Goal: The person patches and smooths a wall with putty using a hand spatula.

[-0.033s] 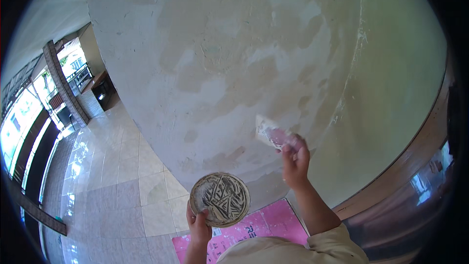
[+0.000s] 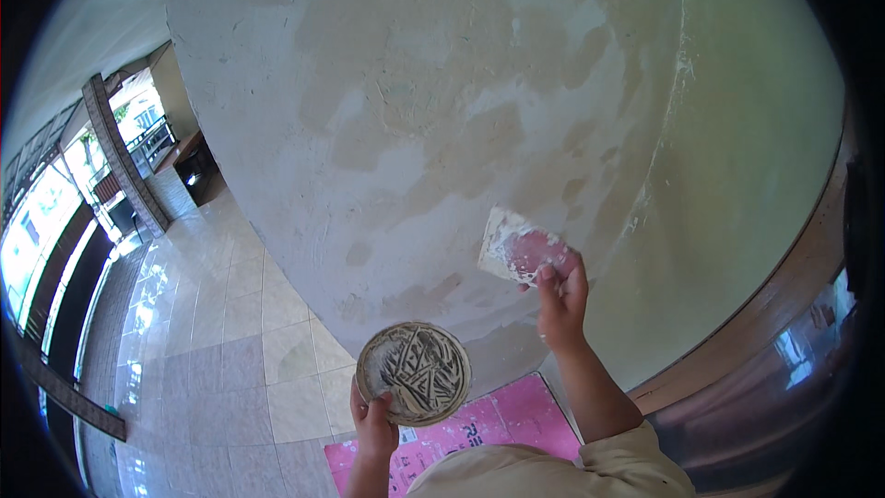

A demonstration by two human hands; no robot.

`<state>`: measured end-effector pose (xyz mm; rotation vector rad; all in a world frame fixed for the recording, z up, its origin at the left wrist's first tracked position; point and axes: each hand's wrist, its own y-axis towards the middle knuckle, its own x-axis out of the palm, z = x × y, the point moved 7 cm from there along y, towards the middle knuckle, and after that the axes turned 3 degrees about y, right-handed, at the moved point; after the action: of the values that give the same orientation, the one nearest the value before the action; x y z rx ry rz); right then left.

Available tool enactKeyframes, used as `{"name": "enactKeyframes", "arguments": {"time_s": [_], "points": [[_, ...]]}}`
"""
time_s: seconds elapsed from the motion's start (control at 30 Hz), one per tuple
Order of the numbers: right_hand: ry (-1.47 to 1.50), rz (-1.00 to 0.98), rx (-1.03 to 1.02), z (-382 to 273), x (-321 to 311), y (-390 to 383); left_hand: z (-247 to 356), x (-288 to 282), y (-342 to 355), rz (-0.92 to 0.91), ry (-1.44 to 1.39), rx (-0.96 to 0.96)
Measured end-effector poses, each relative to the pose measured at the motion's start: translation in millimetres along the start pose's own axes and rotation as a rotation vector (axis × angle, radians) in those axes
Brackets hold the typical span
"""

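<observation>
Left hand (image 2: pixel 373 429): fingers holding round dish (image 2: pixel 372 361) by its edge, interior dark-streaked. Right hand (image 2: pixel 560 312): fingers gripping pink scraper (image 2: pixel 536 254), white-smeared, at patchy wall (image 2: pixel 396 175) (contact unclear). Pink sheet (image 2: pixel 521 415), white-spattered, lower down.

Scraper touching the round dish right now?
Apart. The head view shows the scraper above and to the right of the round dish, with wall plainly visible in the gap between them.

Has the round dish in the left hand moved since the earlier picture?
No, the round dish shows no clear shift against the pink sheet behind it.
</observation>
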<state>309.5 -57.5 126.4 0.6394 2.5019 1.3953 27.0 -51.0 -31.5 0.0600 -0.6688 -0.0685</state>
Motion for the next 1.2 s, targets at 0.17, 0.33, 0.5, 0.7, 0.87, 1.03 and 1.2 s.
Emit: {"name": "enactKeyframes", "arguments": {"time_s": [0.17,0.33,0.5,0.7,0.87,1.03,1.2], "points": [[0.48,0.079,0.426,20,-6,-16,4,7,-5,0.0,0.007,0.027],[0.544,0.059,0.49,4,-2,-37,6,6,-6,-0.014,0.015,0.049],[0.492,0.064,0.418,2,-5,-59,11,15,-6,-0.057,0.043,0.059],[0.457,0.056,0.395,8,-1,-72,10,15,-5,-0.061,0.089,0.074],[0.45,0.032,0.424,24,-1,-68,5,9,-5,-0.042,0.115,0.085],[-0.144,-0.221,-0.083,7,17,-21,-4,3,-14,0.081,0.063,0.071],[-0.226,-0.23,-0.339,17,41,6,-17,-5,-27,0.219,0.054,0.061]]}}
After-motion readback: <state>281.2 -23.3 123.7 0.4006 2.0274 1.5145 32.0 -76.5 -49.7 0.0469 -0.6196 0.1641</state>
